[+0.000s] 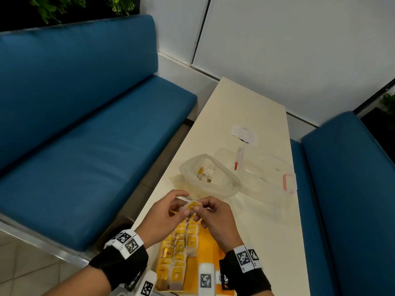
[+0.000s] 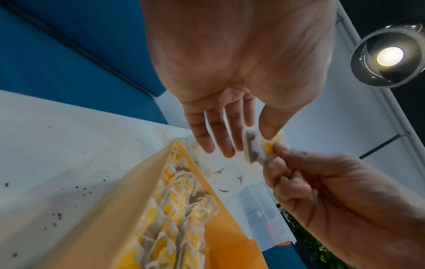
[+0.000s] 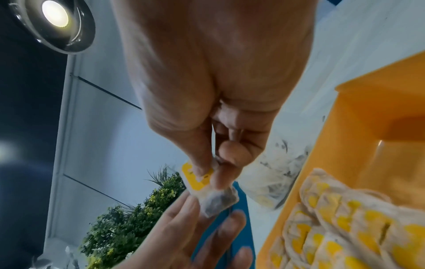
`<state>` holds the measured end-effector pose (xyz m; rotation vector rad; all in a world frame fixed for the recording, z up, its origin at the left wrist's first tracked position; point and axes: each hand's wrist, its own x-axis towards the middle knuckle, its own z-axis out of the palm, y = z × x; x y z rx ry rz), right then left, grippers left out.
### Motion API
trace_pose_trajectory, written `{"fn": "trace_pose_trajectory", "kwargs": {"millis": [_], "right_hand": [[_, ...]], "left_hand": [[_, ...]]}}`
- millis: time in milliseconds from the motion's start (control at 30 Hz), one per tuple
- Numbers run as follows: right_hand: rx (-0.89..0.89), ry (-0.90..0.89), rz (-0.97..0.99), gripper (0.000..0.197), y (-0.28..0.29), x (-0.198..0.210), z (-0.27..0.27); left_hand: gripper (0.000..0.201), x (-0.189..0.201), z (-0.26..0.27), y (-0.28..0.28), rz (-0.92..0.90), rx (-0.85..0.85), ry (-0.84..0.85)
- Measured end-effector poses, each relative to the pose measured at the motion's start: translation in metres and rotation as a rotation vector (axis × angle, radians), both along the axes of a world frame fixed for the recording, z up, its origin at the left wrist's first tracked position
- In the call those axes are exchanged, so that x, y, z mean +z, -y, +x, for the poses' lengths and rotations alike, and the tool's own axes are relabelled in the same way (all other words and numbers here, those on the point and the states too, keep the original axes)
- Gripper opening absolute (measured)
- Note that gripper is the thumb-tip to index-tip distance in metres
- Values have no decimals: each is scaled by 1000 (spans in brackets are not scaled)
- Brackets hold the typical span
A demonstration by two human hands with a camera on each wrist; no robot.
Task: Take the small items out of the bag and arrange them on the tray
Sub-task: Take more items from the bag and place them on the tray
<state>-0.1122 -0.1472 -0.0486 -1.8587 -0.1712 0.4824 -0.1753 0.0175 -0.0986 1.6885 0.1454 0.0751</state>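
Note:
A tea bag [image 1: 193, 205] with a yellow tag is held above the far end of the orange tray [image 1: 210, 242]. My left hand [image 1: 186, 209] pinches it between thumb and forefinger, its other fingers [image 2: 220, 134] straight. My right hand [image 1: 198, 208] pinches the yellow tag [image 3: 195, 179], and the pouch [image 3: 218, 202] hangs below it. Rows of tea bags [image 1: 179, 248] lie overlapping along the tray's left side. Just beyond the hands the clear plastic bag [image 1: 215, 190] stands open with several tea bags [image 1: 206, 174] inside.
A clear plastic box [image 1: 267, 174] with red latches stands right of the bag, and a white slip [image 1: 243, 133] lies farther back. The narrow cream table [image 1: 245, 107] runs between two blue benches [image 1: 85, 146], [image 1: 352, 189]. The tray's right half is bare orange.

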Motion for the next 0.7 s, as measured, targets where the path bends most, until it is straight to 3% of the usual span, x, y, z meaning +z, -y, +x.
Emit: {"fn": "trace_pose_trajectory", "kwargs": {"millis": [167,300,467,700], "right_hand": [[21,-71,-117,10,29,-20,1],[130,-171,-331,7,49,-47,-6],[228,-281,-484,13,48,-60,-21],[179,-323,-539,13,41,-81,-28]], "left_hand": [[24,-22,1,-18,209,160,-144],[26,-38,-1,-28,320,127,-317],[28,-51,-1,-28,307,80,-389],[17,-42,-1,-23,244,51,-381]]}}
